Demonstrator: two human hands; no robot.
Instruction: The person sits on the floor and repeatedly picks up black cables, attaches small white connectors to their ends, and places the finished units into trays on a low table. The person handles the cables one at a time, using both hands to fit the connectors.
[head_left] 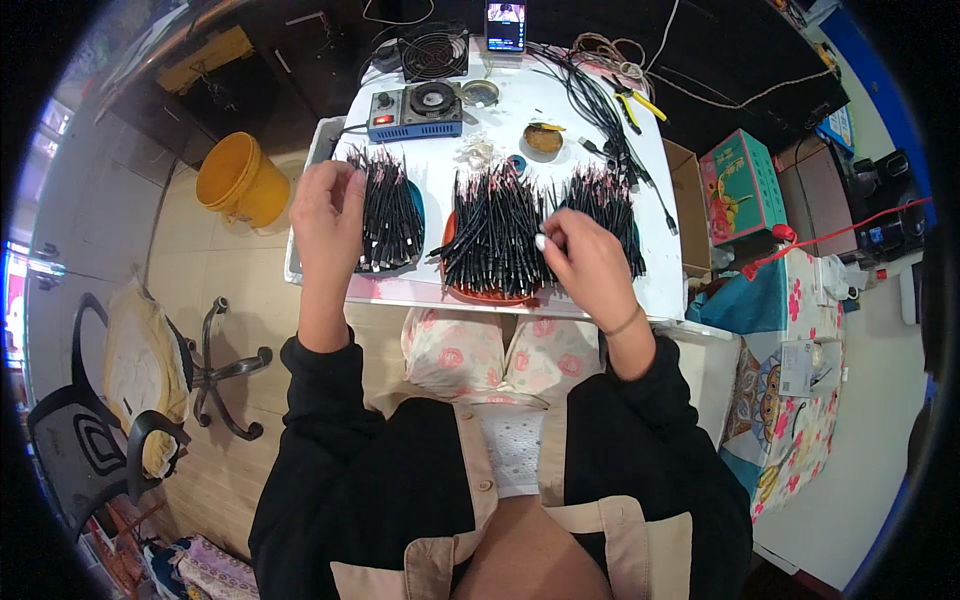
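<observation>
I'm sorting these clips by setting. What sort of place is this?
Probably a small home workshop for soldering or cable assembly. A white table holds heaps of short black cables, a blue power unit and a small fan; the floor has a yellow bucket and office chairs.

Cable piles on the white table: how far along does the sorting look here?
Done: a left pile lies gathered under the left hand. In hand: the right hand pinches one cable end at the middle pile on an orange tray. Left: the middle and right pile look large.
</observation>
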